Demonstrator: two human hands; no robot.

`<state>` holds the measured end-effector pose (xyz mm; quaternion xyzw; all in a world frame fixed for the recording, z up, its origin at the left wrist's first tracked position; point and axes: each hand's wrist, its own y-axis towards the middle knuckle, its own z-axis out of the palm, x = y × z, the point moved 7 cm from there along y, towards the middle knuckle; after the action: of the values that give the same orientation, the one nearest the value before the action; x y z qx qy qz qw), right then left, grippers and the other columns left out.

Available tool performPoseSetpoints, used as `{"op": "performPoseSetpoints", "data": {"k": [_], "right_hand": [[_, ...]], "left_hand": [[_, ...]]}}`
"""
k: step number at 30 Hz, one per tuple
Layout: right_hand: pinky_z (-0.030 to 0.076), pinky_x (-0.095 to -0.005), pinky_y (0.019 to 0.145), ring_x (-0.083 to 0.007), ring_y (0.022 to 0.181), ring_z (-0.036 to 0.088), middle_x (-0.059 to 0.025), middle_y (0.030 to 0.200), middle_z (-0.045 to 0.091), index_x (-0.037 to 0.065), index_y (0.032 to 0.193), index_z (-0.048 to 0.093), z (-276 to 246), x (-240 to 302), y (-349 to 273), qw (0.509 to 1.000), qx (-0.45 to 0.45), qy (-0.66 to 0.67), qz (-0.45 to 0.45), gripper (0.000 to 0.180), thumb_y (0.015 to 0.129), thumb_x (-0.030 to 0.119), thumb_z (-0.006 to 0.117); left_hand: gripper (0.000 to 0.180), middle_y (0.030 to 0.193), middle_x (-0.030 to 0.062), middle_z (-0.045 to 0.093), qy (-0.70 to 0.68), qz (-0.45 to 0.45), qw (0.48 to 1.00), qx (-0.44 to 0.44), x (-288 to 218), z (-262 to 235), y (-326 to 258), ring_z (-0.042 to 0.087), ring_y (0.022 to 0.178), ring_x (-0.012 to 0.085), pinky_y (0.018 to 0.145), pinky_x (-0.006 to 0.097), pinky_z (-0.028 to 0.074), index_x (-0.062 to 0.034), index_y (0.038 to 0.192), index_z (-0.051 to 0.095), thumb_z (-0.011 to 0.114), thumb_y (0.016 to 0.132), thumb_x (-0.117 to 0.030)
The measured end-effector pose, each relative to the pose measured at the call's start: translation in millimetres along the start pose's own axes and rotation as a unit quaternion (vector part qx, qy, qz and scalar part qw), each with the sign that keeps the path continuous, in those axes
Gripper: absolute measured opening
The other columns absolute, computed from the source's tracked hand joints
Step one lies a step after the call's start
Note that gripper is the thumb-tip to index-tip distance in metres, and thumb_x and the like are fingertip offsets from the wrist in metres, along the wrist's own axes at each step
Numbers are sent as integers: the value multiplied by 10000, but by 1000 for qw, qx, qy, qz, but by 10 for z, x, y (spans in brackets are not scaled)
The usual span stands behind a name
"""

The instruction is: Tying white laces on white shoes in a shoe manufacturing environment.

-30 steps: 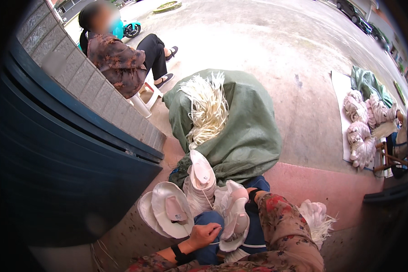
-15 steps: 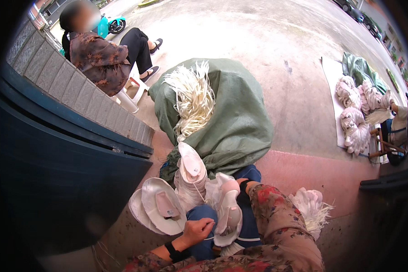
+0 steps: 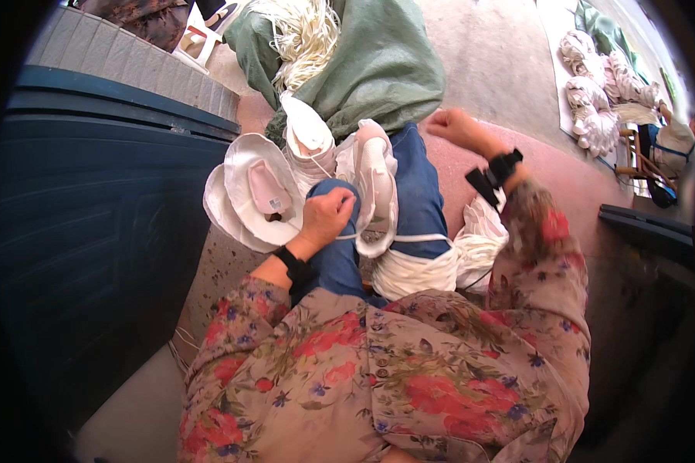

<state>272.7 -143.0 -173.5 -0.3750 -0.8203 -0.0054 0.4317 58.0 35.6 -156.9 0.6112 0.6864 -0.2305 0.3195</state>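
A white shoe upper [image 3: 376, 185] with a pale pink toe lies between my knees, against the left one. Beside it my left hand [image 3: 328, 217] rests closed on my left knee; what its fingers hold, if anything, is hidden. A white cord [image 3: 350, 237] crosses the knee just below that hand. My right hand [image 3: 459, 130] is raised out beyond my right knee, fingers drawn together, with nothing I can make out in them. Round my right thigh hangs a thick bundle of white laces [image 3: 415, 272]. More shoe uppers [image 3: 264, 193] stand nested to the left, another upper [image 3: 310, 131] further ahead.
A green sack [image 3: 386, 69] ahead bears a heap of white laces [image 3: 305, 38]. To the left runs a dark blue panel [image 3: 116, 201]. White bundles [image 3: 592, 108] lie at the far right near a wooden chair [image 3: 633, 158]. A white stool [image 3: 197, 42] is at top left.
The view has tilted down. My right hand has swung from near the shoe upper's toe out to the right, clear of it. My left hand stays closed at the left knee.
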Motion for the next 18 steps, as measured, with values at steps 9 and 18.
{"op": "performPoseSetpoints", "data": {"k": [9, 18], "right_hand": [[326, -346, 641, -210, 787, 455, -43, 695, 470, 106, 643, 571, 1343, 906, -1479, 948, -194, -238, -86, 174, 592, 243, 666], [371, -393, 641, -293, 732, 485, -112, 717, 510, 45, 669, 543, 658, 1097, -1893, 968, -243, 12, -64, 130, 741, 146, 579]], "left_hand": [[129, 602, 109, 569, 14, -23, 997, 66, -47, -13, -66, 562, 566, 231, 526, 333, 437, -49, 779, 586, 552, 767, -173], [283, 680, -21, 539, -334, -229, 846, 345, -717, 319, -910, 492, 571, 45, 468, 176, 380, -44, 944, 584, 477, 862, -293]]}}
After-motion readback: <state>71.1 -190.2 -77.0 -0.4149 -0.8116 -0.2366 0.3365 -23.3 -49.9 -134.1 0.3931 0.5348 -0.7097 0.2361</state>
